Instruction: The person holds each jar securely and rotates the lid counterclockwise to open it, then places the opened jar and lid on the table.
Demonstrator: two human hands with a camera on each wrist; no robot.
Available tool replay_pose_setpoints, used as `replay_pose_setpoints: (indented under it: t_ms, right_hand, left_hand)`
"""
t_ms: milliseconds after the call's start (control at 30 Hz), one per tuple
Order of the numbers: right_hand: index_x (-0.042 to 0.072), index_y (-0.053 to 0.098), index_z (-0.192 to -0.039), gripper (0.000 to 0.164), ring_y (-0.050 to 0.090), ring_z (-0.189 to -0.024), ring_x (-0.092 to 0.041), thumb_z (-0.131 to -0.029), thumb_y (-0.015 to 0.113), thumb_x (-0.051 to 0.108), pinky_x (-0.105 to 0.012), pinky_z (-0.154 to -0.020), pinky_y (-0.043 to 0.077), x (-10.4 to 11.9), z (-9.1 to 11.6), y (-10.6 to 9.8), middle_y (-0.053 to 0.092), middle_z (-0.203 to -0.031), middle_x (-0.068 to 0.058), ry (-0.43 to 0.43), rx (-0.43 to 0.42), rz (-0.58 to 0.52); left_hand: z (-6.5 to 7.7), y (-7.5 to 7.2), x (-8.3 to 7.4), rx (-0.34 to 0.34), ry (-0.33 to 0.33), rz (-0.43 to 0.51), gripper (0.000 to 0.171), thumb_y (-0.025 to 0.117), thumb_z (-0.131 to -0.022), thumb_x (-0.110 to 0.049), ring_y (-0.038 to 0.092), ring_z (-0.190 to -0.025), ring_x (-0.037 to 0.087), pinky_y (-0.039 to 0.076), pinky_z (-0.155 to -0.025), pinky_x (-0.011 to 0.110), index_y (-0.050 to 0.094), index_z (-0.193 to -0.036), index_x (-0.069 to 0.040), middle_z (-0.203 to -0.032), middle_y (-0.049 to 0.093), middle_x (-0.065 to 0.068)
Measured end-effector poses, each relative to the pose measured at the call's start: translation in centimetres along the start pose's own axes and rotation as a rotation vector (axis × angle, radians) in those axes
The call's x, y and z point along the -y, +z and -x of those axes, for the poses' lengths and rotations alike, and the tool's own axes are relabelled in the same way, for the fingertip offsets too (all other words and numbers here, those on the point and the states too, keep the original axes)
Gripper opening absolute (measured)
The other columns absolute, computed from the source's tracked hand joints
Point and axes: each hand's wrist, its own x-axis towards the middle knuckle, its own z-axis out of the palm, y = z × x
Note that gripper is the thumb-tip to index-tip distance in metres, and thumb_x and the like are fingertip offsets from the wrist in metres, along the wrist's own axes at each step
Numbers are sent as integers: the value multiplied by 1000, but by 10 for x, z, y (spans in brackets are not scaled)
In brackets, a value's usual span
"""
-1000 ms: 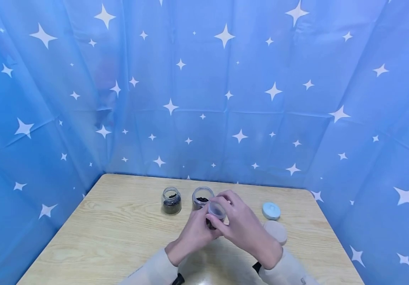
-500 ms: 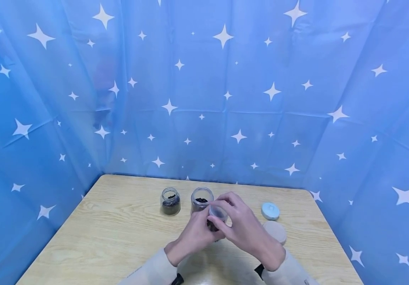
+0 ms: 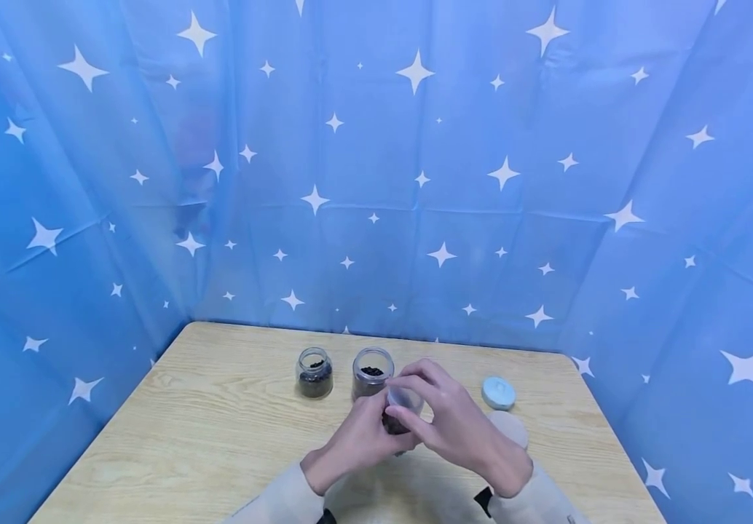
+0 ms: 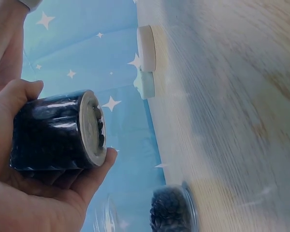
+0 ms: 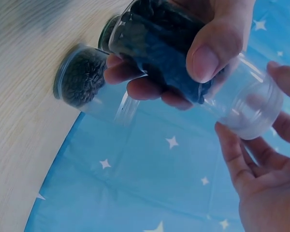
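Note:
My left hand [image 3: 360, 437] grips a clear jar [image 4: 48, 133] filled with dark, bean-like pieces, fingers and thumb wrapped round its side. A cloudy, translucent lid [image 5: 263, 108] sits at the jar's mouth. Thumb and fingertips of my right hand [image 3: 451, 422] pinch around that lid's rim from the right. In the head view both hands hide most of the jar, which is held above the table. Its base faces the camera in the left wrist view.
Two open jars with dark pieces, a smaller one [image 3: 314, 380] and a larger one [image 3: 366, 382], stand behind and left of the hands. A light blue lid [image 3: 498, 393] and a whitish lid [image 3: 509, 427] lie on the wooden table [image 3: 219, 422] at right. A starry curtain [image 3: 376, 145] encloses it.
Both hands and the held jar have come slightly down toward the front of the table. The right hand keeps its fingers around the lid's rim. The standing jars and loose lids stay put.

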Motion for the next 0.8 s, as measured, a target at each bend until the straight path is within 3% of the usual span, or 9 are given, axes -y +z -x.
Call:
replay_pose_setpoints:
  t_ms: [167, 433, 567, 800]
  right_hand:
    - [18, 82, -136, 34, 74, -126, -18, -103, 91, 20, -35, -101, 67, -1, -1, -1, 75, -135, 0, 4, 21, -20]
    - [14, 83, -134, 34, 77, -121, -19, -101, 92, 14, -34, -101, 67, -5, -1, -2, 76, -132, -2, -88, -5, -37]
    - [12, 83, -134, 34, 77, -120, -18, -101, 92, 14, -29, -103, 65, -7, -1, -3, 77, -132, -1, -115, -3, -50]
    - [10, 82, -135, 35, 78, -120, -19, -102, 92, 16, -22, -107, 61, -11, 1, -3, 77, -133, -3, -153, 10, -61]
  left_hand:
    - [-1, -1, 1, 27, -17, 38, 41, 95, -96, -24, 72, -94, -2, 63, -86, 22, 72, -130, -21, -113, 81, -5]
    - [-1, 1, 4, 48, -15, 44, 38, 95, -97, -30, 72, -97, -2, 62, -88, 22, 73, -127, -22, -113, 81, -6]
    - [-1, 2, 4, 65, -13, 73, 37, 94, -99, -32, 72, -98, -2, 62, -87, 22, 74, -129, -23, -116, 81, -6]
    - [1, 2, 3, 86, -18, 112, 28, 93, -99, -31, 70, -91, -2, 61, -82, 22, 74, -119, -26, -108, 78, -9]
